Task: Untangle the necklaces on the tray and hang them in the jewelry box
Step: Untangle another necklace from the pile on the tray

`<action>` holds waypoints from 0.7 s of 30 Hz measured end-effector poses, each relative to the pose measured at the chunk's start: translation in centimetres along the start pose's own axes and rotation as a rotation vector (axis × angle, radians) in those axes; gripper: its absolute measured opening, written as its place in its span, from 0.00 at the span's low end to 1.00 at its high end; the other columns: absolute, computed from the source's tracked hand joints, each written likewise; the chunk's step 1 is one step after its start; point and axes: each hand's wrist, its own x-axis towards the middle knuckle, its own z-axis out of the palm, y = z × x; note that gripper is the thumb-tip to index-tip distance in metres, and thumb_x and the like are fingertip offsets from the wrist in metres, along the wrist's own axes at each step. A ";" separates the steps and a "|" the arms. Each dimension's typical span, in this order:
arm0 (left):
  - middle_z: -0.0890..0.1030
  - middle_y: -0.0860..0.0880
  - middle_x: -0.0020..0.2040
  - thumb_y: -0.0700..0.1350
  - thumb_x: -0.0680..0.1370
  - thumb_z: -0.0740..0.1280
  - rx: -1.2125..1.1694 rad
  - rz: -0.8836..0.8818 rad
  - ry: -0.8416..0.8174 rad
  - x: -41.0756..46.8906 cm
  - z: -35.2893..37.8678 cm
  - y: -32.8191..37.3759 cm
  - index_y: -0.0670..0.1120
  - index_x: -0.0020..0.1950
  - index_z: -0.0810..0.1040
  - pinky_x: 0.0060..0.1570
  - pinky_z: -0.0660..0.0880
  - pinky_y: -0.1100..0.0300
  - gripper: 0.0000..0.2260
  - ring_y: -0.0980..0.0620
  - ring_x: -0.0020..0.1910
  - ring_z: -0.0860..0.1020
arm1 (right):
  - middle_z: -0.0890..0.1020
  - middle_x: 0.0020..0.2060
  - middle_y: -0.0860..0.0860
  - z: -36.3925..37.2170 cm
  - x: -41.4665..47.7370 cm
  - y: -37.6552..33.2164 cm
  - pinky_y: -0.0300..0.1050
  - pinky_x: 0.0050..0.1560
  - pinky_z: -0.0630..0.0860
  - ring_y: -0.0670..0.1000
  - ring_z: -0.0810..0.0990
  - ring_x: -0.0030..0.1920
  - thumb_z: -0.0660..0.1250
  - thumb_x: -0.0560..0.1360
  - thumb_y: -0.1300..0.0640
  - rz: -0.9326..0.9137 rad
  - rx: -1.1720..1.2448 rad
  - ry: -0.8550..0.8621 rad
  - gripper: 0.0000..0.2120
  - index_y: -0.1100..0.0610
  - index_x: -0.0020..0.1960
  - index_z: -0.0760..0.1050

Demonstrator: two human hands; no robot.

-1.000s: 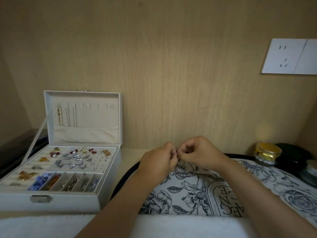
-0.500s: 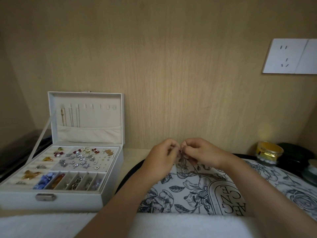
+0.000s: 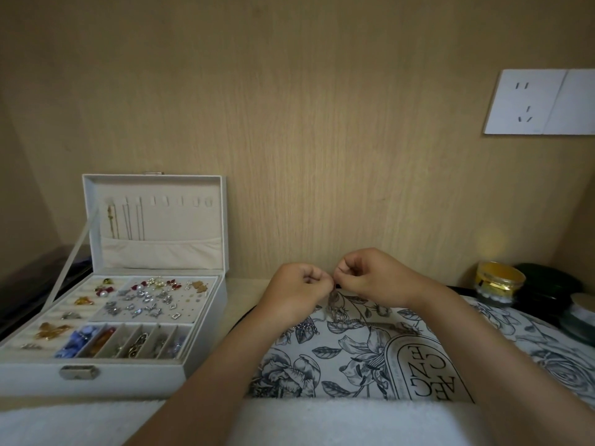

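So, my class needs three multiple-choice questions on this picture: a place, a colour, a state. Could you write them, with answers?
1. The jewelry box stands: A left of the tray; B right of it; C on it.
2. The tray's pattern is: A red stripes; B plain green; C dark flowers on white.
3. The left hand and right hand: A lie flat; B pinch a necklace chain over the tray; C reach into the box.
Answers: A, the box sits left of the tray; C, dark blooms on a pale ground; B, both pinch the dangling chain.
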 end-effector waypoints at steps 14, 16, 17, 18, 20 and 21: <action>0.86 0.48 0.42 0.46 0.75 0.73 -0.020 0.005 -0.064 0.4 -1.3 -0.2 0.49 0.41 0.86 0.40 0.76 0.57 0.04 0.53 0.36 0.78 | 0.72 0.25 0.42 0.0 0.0 -0.3 0.40 0.31 0.67 0.44 0.67 0.28 0.67 0.80 0.56 -0.013 0.015 -0.016 0.10 0.54 0.40 0.78; 0.86 0.49 0.41 0.45 0.75 0.71 0.030 0.027 -0.047 0.5 -1.2 -0.2 0.49 0.40 0.85 0.40 0.75 0.60 0.04 0.55 0.35 0.78 | 0.72 0.26 0.43 0.1 0.1 -0.3 0.39 0.31 0.67 0.45 0.67 0.28 0.66 0.80 0.57 -0.013 0.010 -0.016 0.10 0.56 0.40 0.77; 0.84 0.50 0.39 0.45 0.75 0.70 0.052 0.053 -0.037 0.5 -1.1 -0.1 0.49 0.41 0.83 0.39 0.74 0.61 0.04 0.57 0.35 0.77 | 0.71 0.26 0.44 0.2 0.1 -0.4 0.38 0.30 0.67 0.44 0.66 0.28 0.65 0.80 0.57 -0.012 0.013 -0.023 0.10 0.57 0.41 0.77; 0.82 0.51 0.37 0.44 0.75 0.69 0.062 0.081 -0.034 0.5 -1.0 0.0 0.48 0.41 0.82 0.38 0.73 0.62 0.04 0.58 0.34 0.76 | 0.71 0.27 0.44 0.3 0.2 -0.4 0.38 0.30 0.66 0.44 0.66 0.27 0.64 0.81 0.57 -0.010 0.019 -0.033 0.09 0.59 0.43 0.76; 0.77 0.54 0.33 0.43 0.77 0.66 0.067 0.107 -0.054 0.5 -0.8 0.2 0.48 0.40 0.79 0.34 0.69 0.64 0.06 0.60 0.30 0.71 | 0.72 0.30 0.44 0.6 0.4 -0.3 0.36 0.30 0.68 0.41 0.68 0.27 0.63 0.82 0.56 0.009 0.046 -0.065 0.08 0.60 0.47 0.75; 0.75 0.55 0.32 0.43 0.78 0.65 0.064 0.107 -0.067 0.5 -0.8 0.2 0.48 0.40 0.78 0.31 0.68 0.65 0.08 0.61 0.28 0.70 | 0.74 0.32 0.45 0.8 0.5 -0.3 0.35 0.32 0.70 0.40 0.71 0.28 0.62 0.82 0.55 0.032 0.085 -0.084 0.08 0.59 0.49 0.75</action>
